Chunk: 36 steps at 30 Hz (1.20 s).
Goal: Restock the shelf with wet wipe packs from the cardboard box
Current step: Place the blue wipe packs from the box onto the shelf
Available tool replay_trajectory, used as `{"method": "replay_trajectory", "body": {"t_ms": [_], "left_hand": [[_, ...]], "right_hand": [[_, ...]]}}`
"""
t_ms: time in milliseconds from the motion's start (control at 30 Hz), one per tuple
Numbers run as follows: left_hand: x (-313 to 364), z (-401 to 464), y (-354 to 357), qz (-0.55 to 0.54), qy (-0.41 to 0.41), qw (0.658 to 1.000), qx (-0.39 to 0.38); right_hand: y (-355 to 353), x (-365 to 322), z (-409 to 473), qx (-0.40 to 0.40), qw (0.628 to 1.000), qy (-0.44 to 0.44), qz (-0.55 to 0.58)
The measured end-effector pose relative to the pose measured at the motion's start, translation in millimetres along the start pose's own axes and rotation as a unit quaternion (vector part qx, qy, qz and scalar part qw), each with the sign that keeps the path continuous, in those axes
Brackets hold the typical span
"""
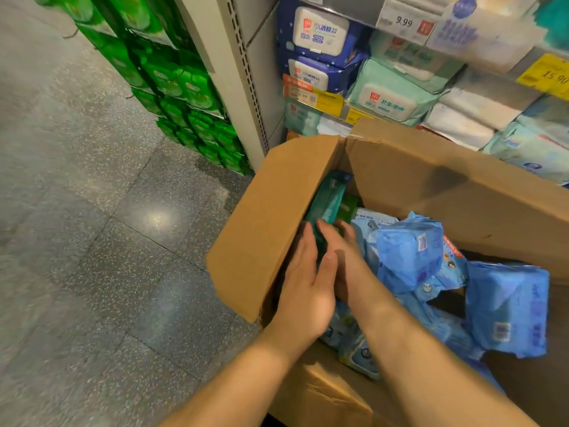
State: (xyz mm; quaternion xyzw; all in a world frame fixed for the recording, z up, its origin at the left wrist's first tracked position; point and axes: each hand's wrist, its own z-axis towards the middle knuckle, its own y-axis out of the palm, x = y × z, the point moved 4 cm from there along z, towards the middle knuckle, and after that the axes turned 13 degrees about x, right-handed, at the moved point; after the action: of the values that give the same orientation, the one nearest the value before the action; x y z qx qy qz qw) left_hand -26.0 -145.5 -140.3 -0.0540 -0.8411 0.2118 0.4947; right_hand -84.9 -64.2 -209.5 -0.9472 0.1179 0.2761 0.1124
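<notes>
I have both hands down in the cardboard box (pixel 271 217), at its left end, close against the raised left flap. My left hand (pixel 303 288) lies with its fingers straight and together along the near side of a teal wet wipe pack (pixel 328 200) that stands on edge against that flap; the thumb spreads out to the right and overlaps my other hand. My right hand (pixel 345 251) sits just right of it, fingers stretched toward the same teal pack, the fingertips touching its lower end. Whether either hand actually grips the pack I cannot tell, since the palms and the lower part of the pack are hidden; the fingers I can see look flat, not curled.

A green pack (pixel 349 208) shows just right of the teal one, deeper in the box. The rest of the box, right of my forearms, is filled with loose blue wet wipe packs (pixel 412 254), lying crumpled at different angles, one large one (pixel 508 306) near the right wall.

Beyond the far flap stands the shelf (pixel 397 23), with dark blue packs (pixel 320 29) at its left, mint-green packs (pixel 388 97) in the middle and pale ones to the right. A white price tag (pixel 403 21) and a yellow price tag (pixel 548 75) hang on the shelf edges. To the far left, stacked green cartons (pixel 172 81) stand on the speckled grey floor (pixel 92 211).
</notes>
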Motion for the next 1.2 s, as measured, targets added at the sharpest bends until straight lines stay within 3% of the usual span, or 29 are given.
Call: {"method": "replay_trajectory", "body": {"t_ms": [200,400,533,667,800,1100,1200], "left_hand": [[18.8,-25.9,-0.6,-0.071,-0.051,0.996,0.034],[55.3,-30.2,-0.2,-0.111,-0.096,0.988,-0.042],[84.4,-44.4,7.1,-0.21,-0.102,0.968,-0.089],[124.0,-68.8,7.2,-0.238,-0.047,0.961,-0.134],[156.0,-89.3,-1.9,-0.185,0.031,0.974,-0.125],[227.5,-139.3,-10.7,-0.193,0.159,0.959,-0.13],[250.3,-152.3,-16.9,-0.185,0.193,0.957,-0.116]], "right_hand": [[-49.3,1.0,-48.1,-0.146,0.976,0.054,0.151],[-101.2,-21.5,-99.9,-0.154,0.949,0.056,0.268],[-122.8,-47.6,-140.8,-0.168,0.94,0.036,0.296],[-146.5,-70.7,-178.2,-0.174,0.942,0.003,0.288],[-170.9,-90.2,-212.5,-0.177,0.944,-0.042,0.275],[-215.7,-133.8,-272.3,-0.119,0.944,-0.206,0.228],[-226.9,-150.4,-299.0,-0.101,0.94,-0.283,0.162]]}}
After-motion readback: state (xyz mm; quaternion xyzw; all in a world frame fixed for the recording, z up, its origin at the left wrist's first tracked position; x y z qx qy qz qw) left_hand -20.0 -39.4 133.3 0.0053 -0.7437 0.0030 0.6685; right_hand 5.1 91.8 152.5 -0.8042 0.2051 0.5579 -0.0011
